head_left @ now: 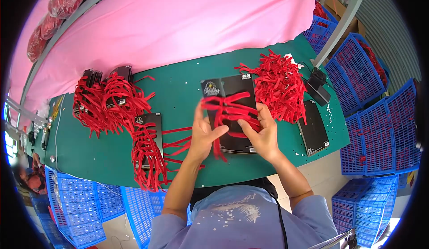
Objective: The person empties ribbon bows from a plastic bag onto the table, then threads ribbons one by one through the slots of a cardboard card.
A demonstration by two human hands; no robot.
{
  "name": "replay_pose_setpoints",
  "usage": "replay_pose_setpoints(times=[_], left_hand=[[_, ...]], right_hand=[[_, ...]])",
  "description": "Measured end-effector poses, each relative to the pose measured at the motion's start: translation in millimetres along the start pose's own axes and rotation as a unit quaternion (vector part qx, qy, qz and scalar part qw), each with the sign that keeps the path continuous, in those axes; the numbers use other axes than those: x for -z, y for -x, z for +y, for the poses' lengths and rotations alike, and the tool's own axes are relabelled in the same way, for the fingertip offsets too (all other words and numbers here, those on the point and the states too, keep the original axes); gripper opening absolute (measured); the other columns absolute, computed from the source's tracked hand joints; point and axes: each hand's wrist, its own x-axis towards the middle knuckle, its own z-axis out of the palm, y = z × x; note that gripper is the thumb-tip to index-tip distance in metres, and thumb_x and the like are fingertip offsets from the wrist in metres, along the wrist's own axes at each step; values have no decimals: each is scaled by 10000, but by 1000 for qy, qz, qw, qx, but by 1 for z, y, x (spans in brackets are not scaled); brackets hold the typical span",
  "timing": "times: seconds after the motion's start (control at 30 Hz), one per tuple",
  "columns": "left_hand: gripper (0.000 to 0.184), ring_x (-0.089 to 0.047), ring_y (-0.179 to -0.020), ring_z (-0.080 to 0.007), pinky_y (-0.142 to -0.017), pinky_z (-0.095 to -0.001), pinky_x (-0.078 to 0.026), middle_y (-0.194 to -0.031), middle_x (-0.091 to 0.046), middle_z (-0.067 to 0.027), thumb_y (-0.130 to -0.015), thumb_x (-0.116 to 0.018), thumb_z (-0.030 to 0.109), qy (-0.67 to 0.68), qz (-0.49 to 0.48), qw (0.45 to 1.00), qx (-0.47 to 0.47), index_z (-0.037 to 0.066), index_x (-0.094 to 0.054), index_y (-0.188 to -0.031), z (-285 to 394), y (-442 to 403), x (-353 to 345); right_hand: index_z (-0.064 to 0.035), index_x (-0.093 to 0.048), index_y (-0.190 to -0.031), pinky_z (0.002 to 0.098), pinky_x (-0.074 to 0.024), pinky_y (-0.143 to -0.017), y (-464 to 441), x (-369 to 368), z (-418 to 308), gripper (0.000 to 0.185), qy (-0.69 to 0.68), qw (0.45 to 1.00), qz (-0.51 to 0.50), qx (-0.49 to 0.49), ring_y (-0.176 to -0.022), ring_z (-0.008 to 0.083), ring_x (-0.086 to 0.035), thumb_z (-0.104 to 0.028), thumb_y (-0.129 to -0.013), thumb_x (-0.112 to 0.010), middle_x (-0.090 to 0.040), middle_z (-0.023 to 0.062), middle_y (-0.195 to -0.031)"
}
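Observation:
A black printed card (243, 86) with several red velvet ribbon bows (237, 110) across it is held over the middle of the table. My left hand (204, 132) grips its left side, with the thumb lying over the front. On the right edge, my right hand (262, 132) holds the card with its thumb pressed near the lower bows. A tag with light lettering shows at the card's upper left. Fingers behind the card are hidden. Left of my hands lies another black card (154, 123) with red bows, its ribbon tails spreading over the table.
A heap of red ribbon pieces (279, 86) lies on the green table (178, 81) at right, beside black cards (314, 130) and a black device (318, 88). Filled card stacks (117, 88) stand at left. Blue crates (380, 135) surround the table; a metal frame post (346, 21) rises at right.

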Motion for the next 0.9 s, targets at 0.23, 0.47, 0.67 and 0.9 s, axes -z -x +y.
replay_pose_setpoints(times=[0.23, 0.47, 0.67, 0.9], left_hand=[[554, -606, -1123, -171, -982, -324, -479, -1224, -626, -86, -750, -658, -76, -84, 104, 990, -50, 14, -509, -1275, 8, 26, 30], [736, -591, -1171, -234, -1034, -375, -464, -1279, -594, -102, -729, -696, -29, -109, 147, 983, 31, 0, -411, -1407, 23, 42, 31], [682, -616, -1099, -236, -949, -363, -502, -1228, -615, -94, -786, -681, 7, 198, -76, 977, -20, -5, -410, -1412, 36, 71, 120], [709, -578, -1154, -175, -1019, -320, -429, -1260, -604, -86, -770, -659, -71, -246, 173, 953, 40, -16, -407, -1429, 37, 72, 85]], right_hand=[[43, -558, -1129, 374, -496, -662, 13, 3, 1, 276, 169, 973, -148, -56, -759, 278, -658, -129, -936, -652, -618, 218, -837], [10, -622, -953, 369, -483, -606, 45, -9, 23, 151, 116, 977, -169, -51, -660, 316, -611, -139, -967, -606, -625, 182, -776], [-22, -665, -931, 305, -501, -603, 15, 39, 58, 101, 116, 989, -25, -84, -634, 209, -621, -111, -889, -688, -641, 103, -760], [-28, -663, -946, 394, -502, -661, -20, 40, 90, 236, 437, 893, -24, 107, -799, 284, -607, -87, -748, -777, -602, 100, -807]])
